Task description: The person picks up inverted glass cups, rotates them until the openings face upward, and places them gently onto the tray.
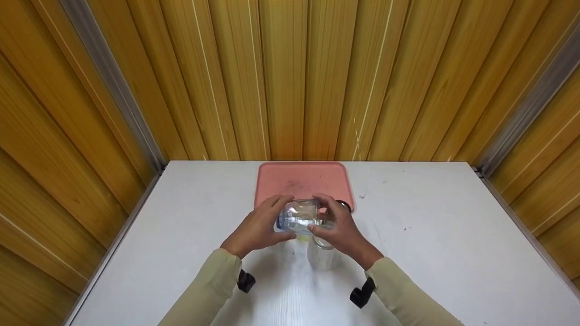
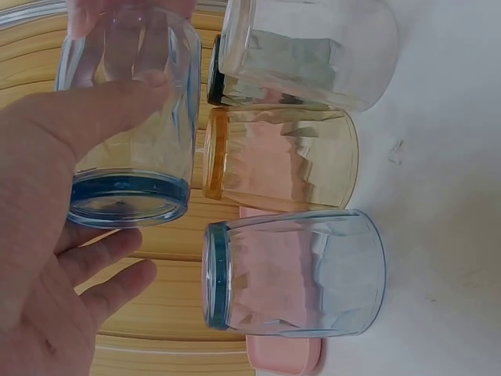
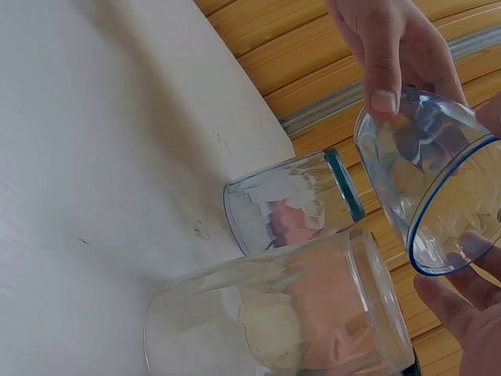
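Both hands hold a clear, blue-tinted glass cup point(image 1: 300, 215) tipped on its side above the table. My left hand point(image 1: 256, 228) grips the end with the thick blue band, thumb along its near side. Around the other end, which has a thin blue rim, curl the thumb and fingers of my right hand point(image 1: 340, 232). Below the hands stands a clear glass cup point(image 3: 227, 313). Beside it in the left wrist view are a yellow-tinted cup point(image 2: 282, 160) and a blue-tinted cup point(image 2: 305, 274), banded ends up. A dark-banded cup point(image 2: 215, 70) is partly hidden behind the clear one.
A pink tray point(image 1: 299, 174) lies on the white table point(image 1: 430, 253) against the back edge, behind the cups. Yellow wood-patterned panels point(image 1: 281, 81) rise at the back and both sides, with grey metal posts point(image 1: 115, 81) at the corners.
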Tool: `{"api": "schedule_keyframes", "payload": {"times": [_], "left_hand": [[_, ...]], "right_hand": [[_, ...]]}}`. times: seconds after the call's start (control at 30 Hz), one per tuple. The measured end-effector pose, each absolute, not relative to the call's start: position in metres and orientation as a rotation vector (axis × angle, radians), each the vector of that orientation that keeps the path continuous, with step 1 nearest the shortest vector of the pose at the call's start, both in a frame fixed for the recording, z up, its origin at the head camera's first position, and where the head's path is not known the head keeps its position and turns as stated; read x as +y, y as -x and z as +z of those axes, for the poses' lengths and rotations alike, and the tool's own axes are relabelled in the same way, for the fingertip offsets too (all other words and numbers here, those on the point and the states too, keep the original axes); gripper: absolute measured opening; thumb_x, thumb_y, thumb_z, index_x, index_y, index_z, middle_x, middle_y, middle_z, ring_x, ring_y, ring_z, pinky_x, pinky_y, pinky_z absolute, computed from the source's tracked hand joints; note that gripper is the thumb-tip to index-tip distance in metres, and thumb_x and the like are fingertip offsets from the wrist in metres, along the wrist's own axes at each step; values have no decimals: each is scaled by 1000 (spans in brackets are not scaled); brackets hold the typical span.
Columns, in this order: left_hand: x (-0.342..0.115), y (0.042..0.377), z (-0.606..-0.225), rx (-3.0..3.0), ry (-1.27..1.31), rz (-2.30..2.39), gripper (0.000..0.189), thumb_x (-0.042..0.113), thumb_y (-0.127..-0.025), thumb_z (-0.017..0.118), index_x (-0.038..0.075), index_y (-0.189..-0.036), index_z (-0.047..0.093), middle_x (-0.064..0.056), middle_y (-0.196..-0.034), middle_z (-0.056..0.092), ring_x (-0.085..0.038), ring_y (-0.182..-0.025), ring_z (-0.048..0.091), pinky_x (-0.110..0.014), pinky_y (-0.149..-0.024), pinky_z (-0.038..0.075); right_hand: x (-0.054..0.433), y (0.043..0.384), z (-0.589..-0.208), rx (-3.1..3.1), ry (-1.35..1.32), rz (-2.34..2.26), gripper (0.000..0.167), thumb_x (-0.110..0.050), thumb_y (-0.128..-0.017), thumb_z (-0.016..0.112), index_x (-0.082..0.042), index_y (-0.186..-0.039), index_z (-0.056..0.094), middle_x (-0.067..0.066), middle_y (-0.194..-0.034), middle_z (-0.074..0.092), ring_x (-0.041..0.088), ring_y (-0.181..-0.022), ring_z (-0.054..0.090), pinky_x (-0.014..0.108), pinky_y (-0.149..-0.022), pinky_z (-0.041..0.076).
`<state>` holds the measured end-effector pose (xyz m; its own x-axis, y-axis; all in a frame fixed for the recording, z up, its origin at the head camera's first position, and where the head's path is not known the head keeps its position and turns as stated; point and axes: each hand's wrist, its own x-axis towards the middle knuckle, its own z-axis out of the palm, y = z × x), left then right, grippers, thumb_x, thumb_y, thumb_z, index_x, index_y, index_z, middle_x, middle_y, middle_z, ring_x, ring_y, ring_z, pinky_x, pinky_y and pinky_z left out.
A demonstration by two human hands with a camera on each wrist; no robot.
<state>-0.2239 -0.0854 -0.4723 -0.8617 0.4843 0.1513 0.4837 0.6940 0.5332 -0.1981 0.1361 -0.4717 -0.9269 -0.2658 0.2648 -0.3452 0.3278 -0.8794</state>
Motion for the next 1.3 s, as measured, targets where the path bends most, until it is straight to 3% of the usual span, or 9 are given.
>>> {"api": "schedule_keyframes", "payload": {"times": [0.2, 0.47, 0.63, 0.83, 1.03, 1.3], "left_hand": [[-80, 223, -472, 2971, -937, 819, 94, 45, -71, 83, 36, -148, 31, 6, -149, 41, -22, -133, 45, -49, -109, 42], [-72, 233, -466, 3050, -1149, 703, 97, 42, -67, 86, 32, -148, 33, 8, -147, 43, -21, -134, 42, -50, -113, 37], [-67, 237, -464, 3008, -1209, 750, 95, 37, -70, 86, 31, -149, 33, 7, -148, 41, -20, -133, 44, -46, -111, 40], [-65, 237, -463, 3012, -1230, 777, 91, 35, -72, 85, 29, -148, 35, 5, -147, 43, -21, -133, 46, -44, -111, 41], [-65, 236, -465, 3025, -1195, 789, 92, 35, -72, 85, 31, -148, 33, 6, -148, 41, -21, -136, 44, -44, -112, 40], [-64, 234, -471, 3039, -1103, 761, 98, 41, -71, 85, 35, -150, 28, 7, -151, 38, -21, -138, 41, -45, -113, 38]], "right_hand": [[132, 195, -470, -2492, -532, 1666, 62, -6, -82, 71, -9, -139, 45, 10, -128, 56, 27, -111, 56, 53, -102, 47], [132, 200, -471, -2439, -562, 1671, 63, -8, -84, 72, -2, -140, 44, 20, -128, 55, 36, -115, 52, 55, -99, 48], [134, 202, -471, -2437, -511, 1633, 63, -9, -83, 72, -7, -140, 45, 15, -127, 57, 35, -114, 55, 56, -98, 48], [134, 205, -472, -2462, -468, 1605, 64, -12, -84, 72, -16, -141, 44, 2, -130, 57, 27, -115, 55, 49, -100, 50], [133, 209, -472, -2477, -473, 1592, 63, -12, -84, 73, -17, -140, 46, 1, -129, 57, 35, -115, 54, 51, -98, 50], [138, 223, -494, -2480, -503, 1534, 64, -18, -82, 77, -27, -138, 48, -6, -127, 58, 18, -112, 54, 44, -93, 53]]}}
